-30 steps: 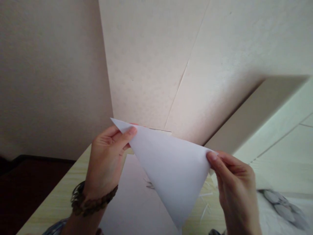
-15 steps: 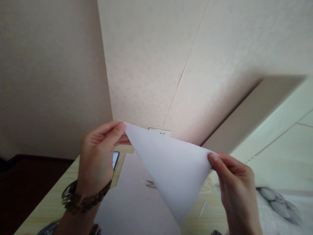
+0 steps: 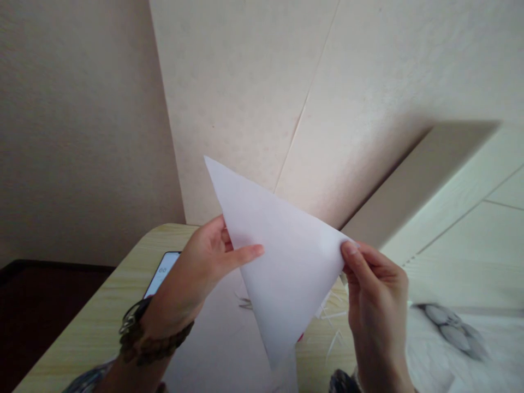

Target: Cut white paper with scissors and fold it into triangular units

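Note:
A white sheet of paper folded into a triangle (image 3: 278, 245) is held up above the table. My left hand (image 3: 216, 254) grips its left edge, thumb across the front face and the other fingers behind. My right hand (image 3: 370, 284) pinches the right corner between thumb and fingers. The upper left corner points up freely toward the wall, and the lowest corner hangs down. Below it lies a larger white sheet (image 3: 213, 338). Partly hidden behind the triangle are slim metal blades, apparently scissors (image 3: 244, 303).
A phone (image 3: 159, 273) with a lit screen lies on the wooden table (image 3: 82, 322), left of the white sheet. Thin white paper strips (image 3: 333, 327) are scattered at the right. A pale wall (image 3: 245, 109) rises behind; a white cabinet (image 3: 462, 234) stands at the right.
My left hand has left the upper left corner and moved down and right along the triangle's edge. That corner now points higher. My right hand keeps its pinch, slightly further left.

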Demonstrator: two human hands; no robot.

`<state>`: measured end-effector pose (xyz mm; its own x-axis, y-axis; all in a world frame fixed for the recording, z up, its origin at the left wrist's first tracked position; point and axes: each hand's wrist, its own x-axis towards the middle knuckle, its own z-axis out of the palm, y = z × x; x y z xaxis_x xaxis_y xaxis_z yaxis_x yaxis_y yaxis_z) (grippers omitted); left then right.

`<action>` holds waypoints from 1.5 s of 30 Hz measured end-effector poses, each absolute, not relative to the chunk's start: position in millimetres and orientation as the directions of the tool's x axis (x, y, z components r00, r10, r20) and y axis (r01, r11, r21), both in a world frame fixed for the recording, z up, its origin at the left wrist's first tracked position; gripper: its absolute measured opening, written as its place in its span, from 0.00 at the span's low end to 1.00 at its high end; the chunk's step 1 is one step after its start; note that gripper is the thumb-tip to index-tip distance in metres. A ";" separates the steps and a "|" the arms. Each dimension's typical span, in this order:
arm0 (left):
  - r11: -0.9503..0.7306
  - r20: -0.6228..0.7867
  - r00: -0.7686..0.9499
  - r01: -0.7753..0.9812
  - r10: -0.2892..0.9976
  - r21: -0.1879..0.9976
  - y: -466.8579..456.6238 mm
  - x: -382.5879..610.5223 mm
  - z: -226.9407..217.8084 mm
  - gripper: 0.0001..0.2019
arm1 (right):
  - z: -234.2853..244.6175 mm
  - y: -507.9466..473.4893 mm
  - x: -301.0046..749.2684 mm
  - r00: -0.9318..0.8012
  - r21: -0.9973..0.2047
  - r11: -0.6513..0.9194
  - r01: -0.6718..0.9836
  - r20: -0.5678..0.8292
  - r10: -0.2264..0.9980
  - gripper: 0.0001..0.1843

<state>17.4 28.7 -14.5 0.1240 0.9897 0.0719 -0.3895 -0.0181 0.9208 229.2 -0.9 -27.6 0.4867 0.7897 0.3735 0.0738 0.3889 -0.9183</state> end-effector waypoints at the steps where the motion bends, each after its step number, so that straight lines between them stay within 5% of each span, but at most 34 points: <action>1: -0.011 0.061 0.125 -0.361 0.990 0.932 28.2 18.4 -14.1 0.15 | -26.9 -0.7 228.8 0.503 -0.915 0.398 0.066 0.375 0.779 0.09; 6: -0.037 0.057 0.094 -0.200 0.994 0.979 30.2 12.9 -9.6 0.05 | -24.9 -0.1 229.4 0.527 -0.904 0.422 0.070 0.393 0.754 0.09; 16: -0.030 0.057 0.226 -0.119 0.972 0.992 31.6 17.8 -6.1 0.04 | -21.4 4.8 223.9 0.573 -0.878 0.476 -0.042 0.369 0.732 0.06; 24: -0.108 0.108 0.003 0.062 0.994 0.992 26.6 15.8 -0.3 0.08 | -26.0 7.6 218.7 0.551 -0.890 0.454 -0.036 0.361 0.752 0.05; 32: -0.079 0.079 0.251 -0.012 0.965 0.997 33.4 20.4 -13.9 0.07 | -16.9 18.7 214.5 0.662 -0.813 0.581 -0.045 0.411 0.626 0.03; 37: -0.060 0.056 0.089 0.049 0.994 0.997 31.3 20.3 -12.4 0.13 | -16.3 19.4 209.8 0.668 -0.799 0.600 -0.049 0.420 0.614 0.01; 45: -0.043 0.055 0.197 -0.061 0.979 0.997 28.7 26.2 -13.3 0.15 | -13.8 23.4 207.6 0.692 -0.763 0.646 -0.016 0.458 0.558 0.03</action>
<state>26.2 28.7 -13.3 0.1969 0.9789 0.0546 -0.0615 -0.0433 0.9972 207.6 23.4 -13.8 0.6918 0.5583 0.4579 -0.0164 0.6462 -0.7630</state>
